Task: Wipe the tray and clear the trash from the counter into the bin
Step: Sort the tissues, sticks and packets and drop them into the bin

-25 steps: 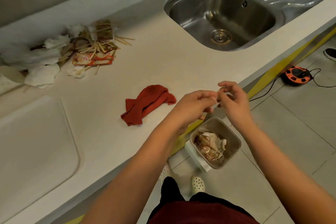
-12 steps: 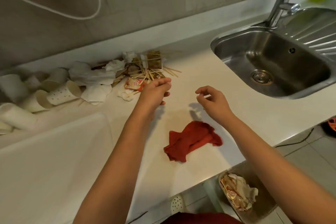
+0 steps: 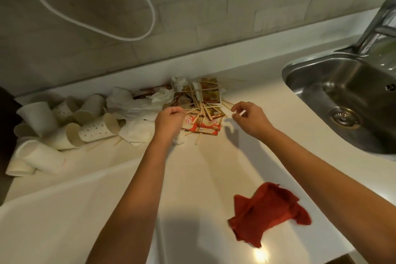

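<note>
Both hands reach the trash pile (image 3: 199,103) at the table's (image 3: 214,167) back edge to gather it: left hand (image 3: 169,121) curled at its near side, grasp unclear, right hand (image 3: 249,119) loosely open, empty, beside it.

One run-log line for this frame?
phase: reaching trash pile | left hand over sachets | right hand open | red cloth idle on counter
</note>
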`<state>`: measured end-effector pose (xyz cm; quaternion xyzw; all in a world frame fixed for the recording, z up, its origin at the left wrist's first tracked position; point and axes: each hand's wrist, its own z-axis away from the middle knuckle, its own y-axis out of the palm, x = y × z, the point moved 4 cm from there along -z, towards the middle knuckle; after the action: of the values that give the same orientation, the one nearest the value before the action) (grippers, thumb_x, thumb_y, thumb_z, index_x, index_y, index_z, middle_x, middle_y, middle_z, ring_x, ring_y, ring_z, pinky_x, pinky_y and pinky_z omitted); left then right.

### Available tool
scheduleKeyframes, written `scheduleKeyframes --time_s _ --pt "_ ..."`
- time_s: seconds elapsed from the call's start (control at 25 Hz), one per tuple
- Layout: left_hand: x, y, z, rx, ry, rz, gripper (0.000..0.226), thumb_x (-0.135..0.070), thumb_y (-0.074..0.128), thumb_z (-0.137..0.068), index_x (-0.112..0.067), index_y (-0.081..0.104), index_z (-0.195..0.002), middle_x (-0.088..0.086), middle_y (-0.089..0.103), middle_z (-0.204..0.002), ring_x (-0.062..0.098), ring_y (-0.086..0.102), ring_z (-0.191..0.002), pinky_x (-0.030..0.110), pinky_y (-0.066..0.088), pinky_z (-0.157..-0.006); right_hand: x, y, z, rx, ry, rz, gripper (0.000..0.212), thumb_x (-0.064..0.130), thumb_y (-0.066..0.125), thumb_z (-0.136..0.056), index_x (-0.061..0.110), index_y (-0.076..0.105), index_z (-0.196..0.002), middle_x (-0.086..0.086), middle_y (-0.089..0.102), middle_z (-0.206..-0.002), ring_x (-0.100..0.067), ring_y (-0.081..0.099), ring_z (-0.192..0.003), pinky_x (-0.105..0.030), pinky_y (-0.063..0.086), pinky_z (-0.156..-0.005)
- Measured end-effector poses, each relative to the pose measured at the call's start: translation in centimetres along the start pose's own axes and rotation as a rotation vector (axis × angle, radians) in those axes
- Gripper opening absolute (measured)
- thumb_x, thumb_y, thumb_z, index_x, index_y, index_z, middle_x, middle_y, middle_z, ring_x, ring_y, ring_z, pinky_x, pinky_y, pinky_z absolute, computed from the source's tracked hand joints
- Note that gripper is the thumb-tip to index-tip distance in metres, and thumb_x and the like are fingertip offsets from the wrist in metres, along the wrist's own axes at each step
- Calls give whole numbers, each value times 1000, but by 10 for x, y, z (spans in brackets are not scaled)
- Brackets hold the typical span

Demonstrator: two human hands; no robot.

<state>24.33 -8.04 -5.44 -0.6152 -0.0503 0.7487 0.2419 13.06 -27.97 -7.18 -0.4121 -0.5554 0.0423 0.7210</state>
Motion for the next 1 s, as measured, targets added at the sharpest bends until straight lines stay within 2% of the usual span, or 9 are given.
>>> scheduleKeyframes --time_s 0.12,0.24,0.36,0.52,0.68,0.76,0.84,0.92,1.0 --pt "-4 1 -27 -8 43 -110 22 -14 55 -81 -20 67 -99 6 68 -107 25 64 -94 34 54 -85 12 9 -35 2 -35 143 28 22 55 -91 15 58 -118 -9 52 -122 -20 52 -99 -30 44 -83" --pt "-16 14 -51 49 83 -270 27 -24 54 -84 -20 65 -108 3 68 -102 19 63 -81 21 50 -66 24 19 -69 16 -49 260 38 29 52 -92 16 52 -127 -9 44 -135 -28 50 -116 -36 44 -94" --pt "-29 35 -70 107 150 -408 13 -23 52 -87 -15 62 -89 -1 60 -79 7 50 -57 8 35 -38 28 28 -101 21 -60 365 42 33 52 -91 19 48 -131 -8 40 -141 -29 45 -123 -42 44 -99" --pt "-28 59 -94 137 131 -513 24 -30 56 -86 -9 62 -96 -2 56 -79 15 54 -71 23 43 -60 31 36 -136 34 -97 505 49 35 52 -91 19 42 -136 -6 37 -144 -27 35 -131 -43 35 -104" --pt "-17 73 -112 124 59 -577 28 -28 62 -80 -10 59 -102 3 63 -92 18 61 -78 28 49 -60 27 52 -165 183 -122 641 77 47 56 -86 22 17 -148 -2 15 -156 -27 9 -144 -52 15 -115" --pt "-14 76 -120 100 57 -586 22 -22 63 -79 -11 59 -98 5 63 -92 20 62 -79 30 51 -60 20 59 -181 223 -89 668 80 51 51 -88 21 10 -149 -2 10 -158 -26 4 -146 -53 8 -115" --pt "-11 76 -128 95 82 -581 14 -17 60 -82 -9 59 -93 4 62 -88 19 62 -77 29 49 -59 16 63 -192 201 -77 669 70 46 46 -92 17 16 -148 -6 20 -155 -28 14 -144 -51 11 -115" --pt "-11 76 -135 88 106 -607 10 -13 55 -86 -5 59 -90 6 62 -85 19 61 -76 25 45 -57 16 65 -200 123 -113 659 53 38 43 -95 15 31 -142 -8 35 -146 -29 33 -134 -47 24 -110" --pt "-14 78 -139 75 136 -661 19 -13 53 -90 -1 61 -103 11 65 -98 22 64 -88 27 51 -67 17 65 -204 48 -156 623 41 30 42 -97 16 42 -136 -9 43 -139 -29 42 -125 -44 34 -105"
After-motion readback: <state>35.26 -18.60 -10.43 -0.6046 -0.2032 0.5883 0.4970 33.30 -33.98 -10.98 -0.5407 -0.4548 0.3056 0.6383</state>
